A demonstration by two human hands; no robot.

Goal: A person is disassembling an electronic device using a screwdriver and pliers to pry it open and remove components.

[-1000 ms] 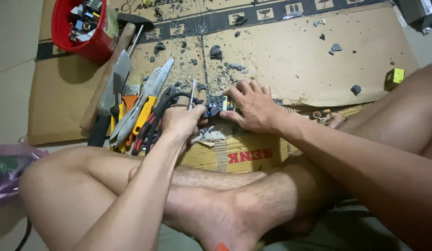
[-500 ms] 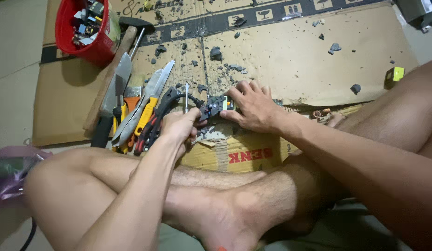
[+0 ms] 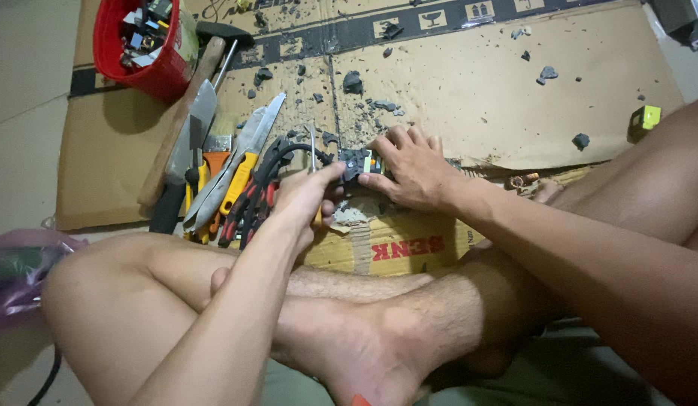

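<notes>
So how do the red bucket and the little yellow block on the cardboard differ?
The red bucket is large, round and open-topped, filled with mixed small parts; the yellow block is small, boxy and closed. The red bucket stands at the far left by the hammer; the yellow block lies alone at the far right edge. Both rest on the cardboard sheet, away from both hands.

Small dark part (image 3: 356, 162) mostly hidden under right hand (image 3: 409, 169).

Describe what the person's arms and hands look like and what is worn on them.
Both arms are bare to the frame's edge: no sleeves, gloves, watch or bands show. The left hand and right hand carry no rings that can be made out. The right forearm shows fine hair. Nails look short and unpainted.
</notes>
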